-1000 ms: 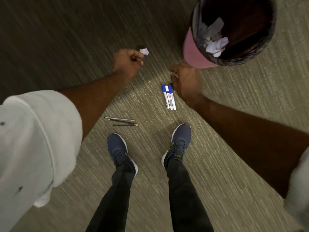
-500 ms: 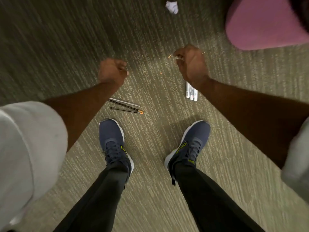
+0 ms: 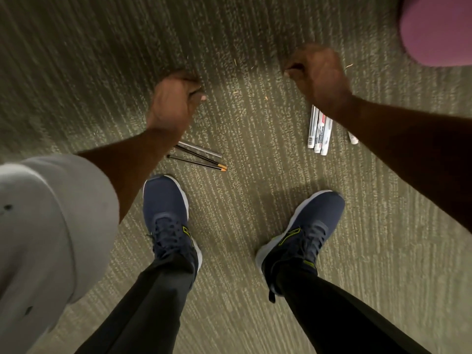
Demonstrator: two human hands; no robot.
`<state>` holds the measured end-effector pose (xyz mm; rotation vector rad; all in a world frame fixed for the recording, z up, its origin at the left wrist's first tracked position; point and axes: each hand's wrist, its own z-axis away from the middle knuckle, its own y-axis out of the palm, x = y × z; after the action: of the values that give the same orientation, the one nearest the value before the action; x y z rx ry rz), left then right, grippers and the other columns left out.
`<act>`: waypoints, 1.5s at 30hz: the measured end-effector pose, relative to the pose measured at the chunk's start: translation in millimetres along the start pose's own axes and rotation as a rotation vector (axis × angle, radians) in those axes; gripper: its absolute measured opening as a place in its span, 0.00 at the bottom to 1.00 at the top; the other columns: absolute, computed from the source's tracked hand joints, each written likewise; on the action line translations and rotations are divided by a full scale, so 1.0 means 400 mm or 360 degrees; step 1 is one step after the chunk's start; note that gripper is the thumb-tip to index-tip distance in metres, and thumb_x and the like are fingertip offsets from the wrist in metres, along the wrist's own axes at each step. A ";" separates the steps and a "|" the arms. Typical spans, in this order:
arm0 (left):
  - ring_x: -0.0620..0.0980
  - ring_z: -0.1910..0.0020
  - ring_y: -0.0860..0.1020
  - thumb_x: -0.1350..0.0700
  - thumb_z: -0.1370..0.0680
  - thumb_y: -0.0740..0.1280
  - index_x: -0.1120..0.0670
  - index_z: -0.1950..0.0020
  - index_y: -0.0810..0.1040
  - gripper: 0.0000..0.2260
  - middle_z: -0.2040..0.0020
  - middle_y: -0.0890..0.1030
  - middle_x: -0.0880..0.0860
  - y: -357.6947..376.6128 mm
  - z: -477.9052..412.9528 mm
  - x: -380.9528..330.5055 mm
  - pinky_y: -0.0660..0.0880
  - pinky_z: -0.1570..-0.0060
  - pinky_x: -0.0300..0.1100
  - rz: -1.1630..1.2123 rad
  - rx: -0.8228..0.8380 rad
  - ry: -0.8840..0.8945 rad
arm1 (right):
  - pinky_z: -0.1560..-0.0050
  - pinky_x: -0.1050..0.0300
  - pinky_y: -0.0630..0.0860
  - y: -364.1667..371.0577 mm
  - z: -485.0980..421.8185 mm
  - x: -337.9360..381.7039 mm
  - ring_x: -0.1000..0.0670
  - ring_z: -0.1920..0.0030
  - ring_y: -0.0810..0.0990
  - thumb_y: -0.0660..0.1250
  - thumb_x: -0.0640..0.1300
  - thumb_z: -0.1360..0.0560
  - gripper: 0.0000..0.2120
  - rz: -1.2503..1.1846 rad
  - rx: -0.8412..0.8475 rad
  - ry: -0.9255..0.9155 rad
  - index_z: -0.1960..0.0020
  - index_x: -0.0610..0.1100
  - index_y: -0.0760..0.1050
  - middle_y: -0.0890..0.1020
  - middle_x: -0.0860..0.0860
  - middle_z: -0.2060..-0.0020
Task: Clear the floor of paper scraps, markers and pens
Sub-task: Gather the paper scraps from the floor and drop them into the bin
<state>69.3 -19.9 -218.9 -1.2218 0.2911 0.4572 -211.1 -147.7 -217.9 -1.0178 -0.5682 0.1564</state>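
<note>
Green carpet (image 3: 255, 213): pens (image 3: 201, 159), markers (image 3: 319, 134) lying loose; L hand (image 3: 173, 103), R hand (image 3: 319, 75) fisted, empty-looking.

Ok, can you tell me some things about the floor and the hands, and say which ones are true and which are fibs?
1. The markers lie side by side on the carpet. True.
2. The pens are in the left hand. False: they lie on the carpet by the left shoe.
3. Both shoes are red. False: they are dark blue.
4. The right hand is curled, above the markers. True.
5. Something pink shows at the top right corner. True.
</note>
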 end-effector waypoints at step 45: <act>0.60 0.53 0.79 0.55 0.17 0.61 0.59 0.47 0.82 0.12 0.48 0.81 0.61 -0.034 -0.175 -0.148 0.77 0.50 0.51 -0.0127 0.0367 0.0345 | 0.39 0.50 0.69 -0.080 0.092 -0.190 0.39 0.42 0.76 0.58 0.38 0.20 0.12 0.0066 -0.0131 0.0331 0.44 0.33 0.77 0.78 0.37 0.43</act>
<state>26.1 -100.4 -203.4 -1.0536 0.4657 0.2147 -298.4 -165.5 -205.1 -1.1111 -0.3665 0.0628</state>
